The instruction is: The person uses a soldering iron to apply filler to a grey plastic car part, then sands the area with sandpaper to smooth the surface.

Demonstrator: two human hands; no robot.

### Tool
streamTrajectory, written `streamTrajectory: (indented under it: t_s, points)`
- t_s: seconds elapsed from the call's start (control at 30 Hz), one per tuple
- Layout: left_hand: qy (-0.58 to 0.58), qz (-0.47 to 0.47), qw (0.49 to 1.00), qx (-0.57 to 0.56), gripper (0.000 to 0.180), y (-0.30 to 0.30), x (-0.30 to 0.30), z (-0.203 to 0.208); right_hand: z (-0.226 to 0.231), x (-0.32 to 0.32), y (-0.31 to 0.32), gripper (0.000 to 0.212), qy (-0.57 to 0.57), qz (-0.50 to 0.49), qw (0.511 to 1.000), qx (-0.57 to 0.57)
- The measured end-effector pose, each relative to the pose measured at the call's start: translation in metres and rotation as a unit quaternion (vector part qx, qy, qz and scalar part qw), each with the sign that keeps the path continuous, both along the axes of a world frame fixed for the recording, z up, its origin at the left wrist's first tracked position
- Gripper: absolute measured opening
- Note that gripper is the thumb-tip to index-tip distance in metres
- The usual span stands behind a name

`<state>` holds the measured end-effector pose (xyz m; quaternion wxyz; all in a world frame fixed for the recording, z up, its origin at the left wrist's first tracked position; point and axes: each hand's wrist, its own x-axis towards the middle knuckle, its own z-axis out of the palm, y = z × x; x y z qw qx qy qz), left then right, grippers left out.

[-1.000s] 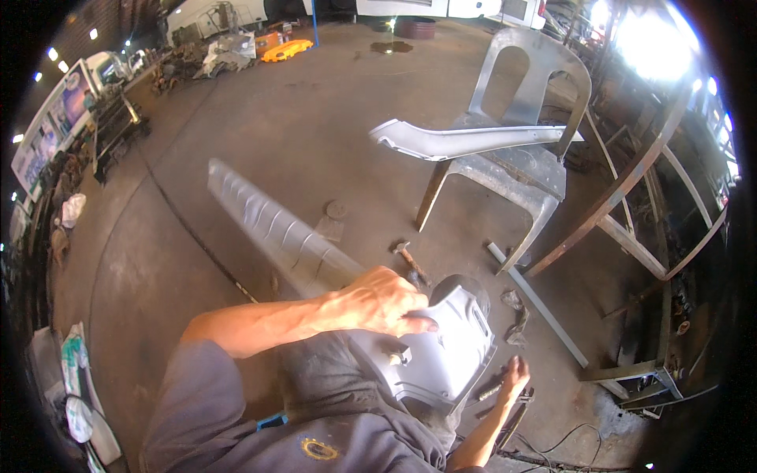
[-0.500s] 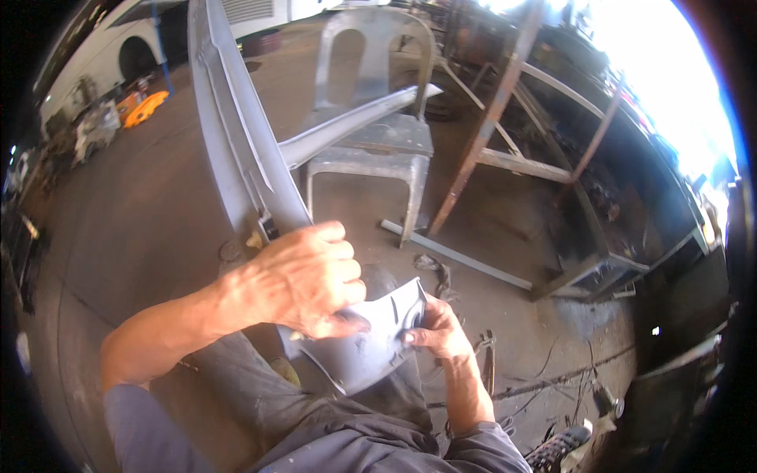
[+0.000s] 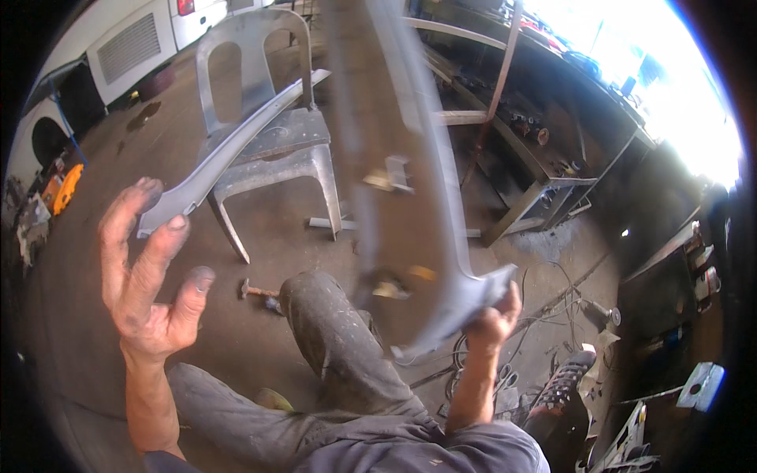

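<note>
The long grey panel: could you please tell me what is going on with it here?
The person's right-hand grip holds the long grey panel by the end nearer the body. The left-hand grip is open and empty. A second panel lies across the grey chair, and a hammer lies on the floor.

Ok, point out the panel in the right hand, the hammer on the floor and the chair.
Held panel (image 3: 406, 229): head view, on its brownish inner face, about mid-length; blurred.
Hammer (image 3: 259, 292): head view, on its handle.
Chair (image 3: 296, 135): head view, on the bare part of its seat.
</note>
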<state>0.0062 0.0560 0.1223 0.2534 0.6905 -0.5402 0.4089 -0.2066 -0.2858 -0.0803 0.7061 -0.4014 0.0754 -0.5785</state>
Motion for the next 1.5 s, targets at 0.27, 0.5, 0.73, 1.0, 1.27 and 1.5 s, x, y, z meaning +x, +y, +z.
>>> streamTrajectory:
  t_s: [0.27,0.5,0.73,1.0,1.27,1.5]
  points:
    - [0.158,0.117,0.98,-0.002,0.041,0.03,0.02,-0.062,-0.064,-0.177,-0.075,0.046,0.189,-0.123,0.974,0.012]
    - [0.254,0.119,0.96,0.022,0.04,0.002,0.026,-0.102,-0.081,-0.252,-0.064,0.048,0.255,-0.212,0.939,0.09]
    - [0.331,0.152,0.928,0.079,0.04,0.011,0.026,-0.134,-0.093,-0.216,-0.082,0.055,0.204,-0.105,0.967,0.109]
    - [0.396,0.234,0.882,0.1,0.042,0.067,0.035,-0.182,-0.092,0.004,-0.161,0.038,0.109,0.054,0.987,0.105]
    - [0.536,0.373,0.742,0.154,0.048,0.135,0.02,-0.243,-0.091,0.191,-0.228,0.046,0.081,0.127,0.982,0.114]
    - [0.582,0.38,0.703,0.151,0.049,0.146,0.017,-0.238,-0.087,0.256,-0.233,0.051,0.084,0.164,0.975,0.126]
